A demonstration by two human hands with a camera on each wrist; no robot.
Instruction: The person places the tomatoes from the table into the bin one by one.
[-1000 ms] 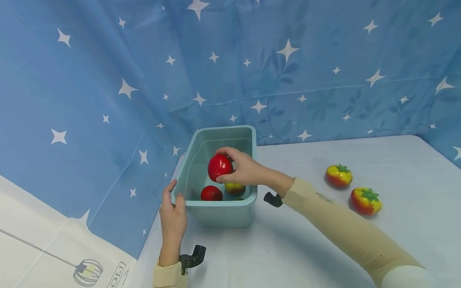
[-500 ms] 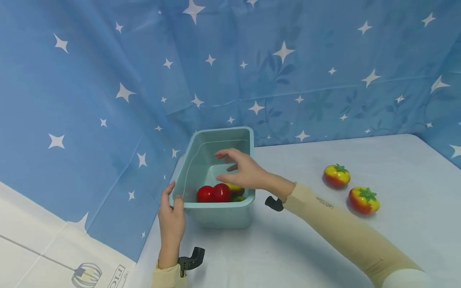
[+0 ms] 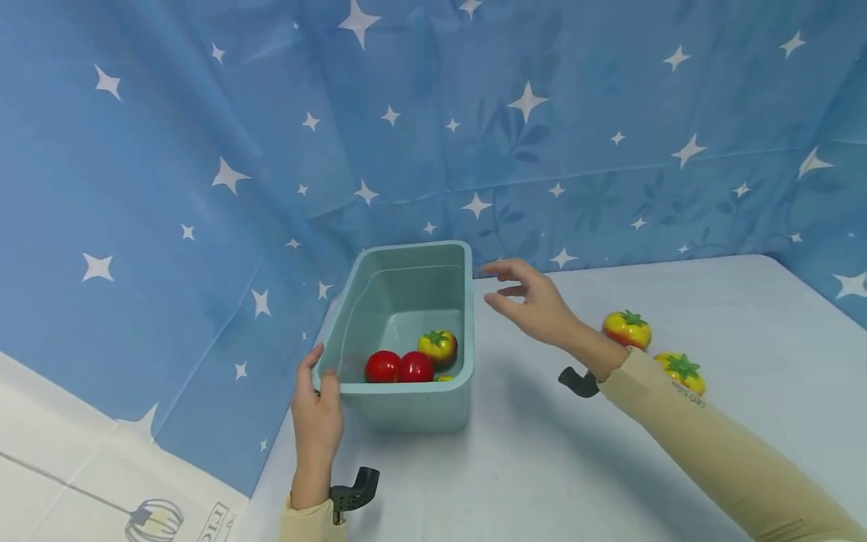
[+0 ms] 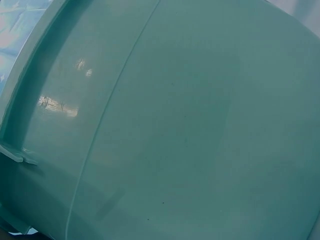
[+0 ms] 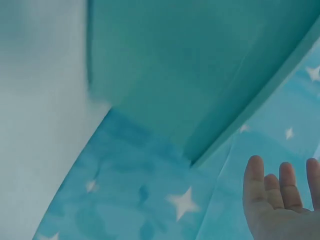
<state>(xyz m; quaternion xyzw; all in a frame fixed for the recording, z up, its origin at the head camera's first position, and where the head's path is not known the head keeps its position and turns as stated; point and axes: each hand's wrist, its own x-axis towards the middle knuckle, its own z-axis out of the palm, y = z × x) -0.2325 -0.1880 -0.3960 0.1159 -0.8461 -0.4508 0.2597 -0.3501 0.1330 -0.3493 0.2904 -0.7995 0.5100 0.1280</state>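
Note:
A blue-green plastic bin [image 3: 406, 410] stands at the table's left side. My left hand [image 3: 317, 421] grips its near left rim, fingers and thumb over the edge; the left wrist view shows only the bin's wall [image 4: 175, 120]. Two glossy red round toy fruits [image 3: 416, 366] lie side by side in the bin. Beside them sits a yellow-and-red toy fruit with a green leafy top [image 3: 437, 348], and another yellow piece [image 3: 444, 379] is mostly hidden behind the near rim. My right hand [image 3: 535, 302] hovers right of the bin, fingers loosely spread, holding nothing.
Two more yellow-and-red toy fruits, one farther back [image 3: 626, 329] and one nearer [image 3: 680, 370], lie on the white tabletop [image 3: 528, 467] at the right, partly covered by the right sleeve. A blue star-patterned curtain [image 3: 420, 135] hangs behind and left of the bin.
My right hand let go of a red toy fruit inside the bin, then moved out over the rim to the right. The left hand keeps its grip on the rim.

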